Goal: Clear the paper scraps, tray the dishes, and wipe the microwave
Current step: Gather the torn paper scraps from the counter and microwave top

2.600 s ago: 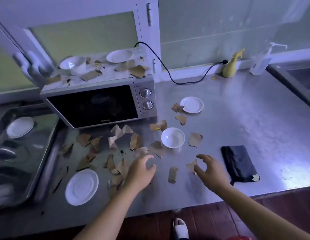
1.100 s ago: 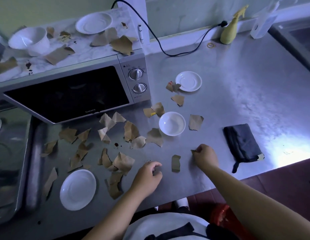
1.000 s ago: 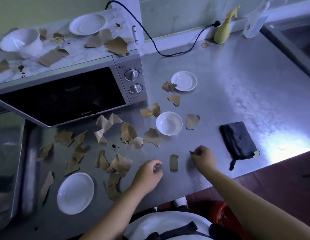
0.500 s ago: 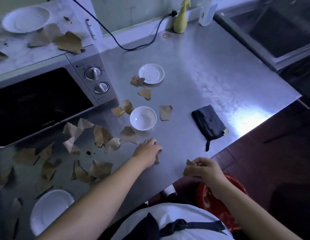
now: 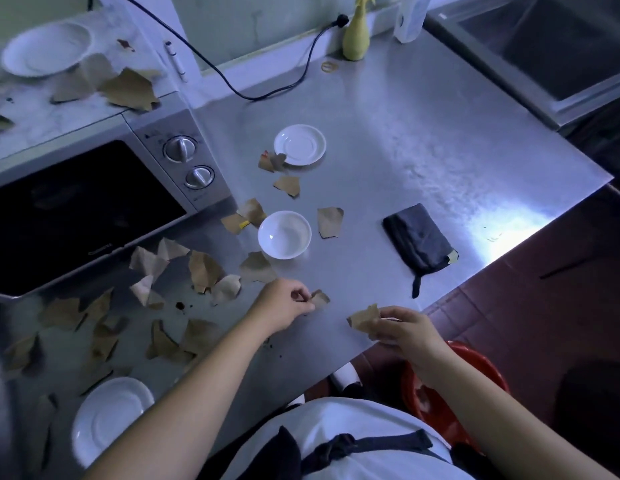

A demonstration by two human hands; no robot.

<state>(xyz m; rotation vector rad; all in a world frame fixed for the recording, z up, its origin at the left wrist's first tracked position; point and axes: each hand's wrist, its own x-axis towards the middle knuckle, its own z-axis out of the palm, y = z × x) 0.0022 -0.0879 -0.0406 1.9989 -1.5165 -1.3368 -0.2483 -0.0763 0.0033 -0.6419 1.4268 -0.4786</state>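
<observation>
Brown paper scraps (image 5: 204,271) lie scattered over the steel counter (image 5: 388,140) and on top of the microwave (image 5: 93,202). My left hand (image 5: 284,303) pinches a small scrap (image 5: 320,299) at the counter's front. Just past the front edge, my right hand (image 5: 402,327) holds another scrap (image 5: 364,318) lifted off the surface. A white bowl (image 5: 284,234) stands mid-counter, a saucer (image 5: 299,144) behind it, and a plate (image 5: 111,417) at the front left. Another plate (image 5: 45,48) sits on the microwave.
A folded dark cloth (image 5: 419,242) lies to the right of the bowl. A red bin (image 5: 450,386) stands on the floor below my right hand. A yellow spray bottle (image 5: 357,32) and a black cable (image 5: 267,74) are at the back wall. A sink (image 5: 551,50) is at the far right.
My right hand has lifted its scrap off the counter and pulled it back past the front edge. My left hand has closed on a small scrap. The view has swung right.
</observation>
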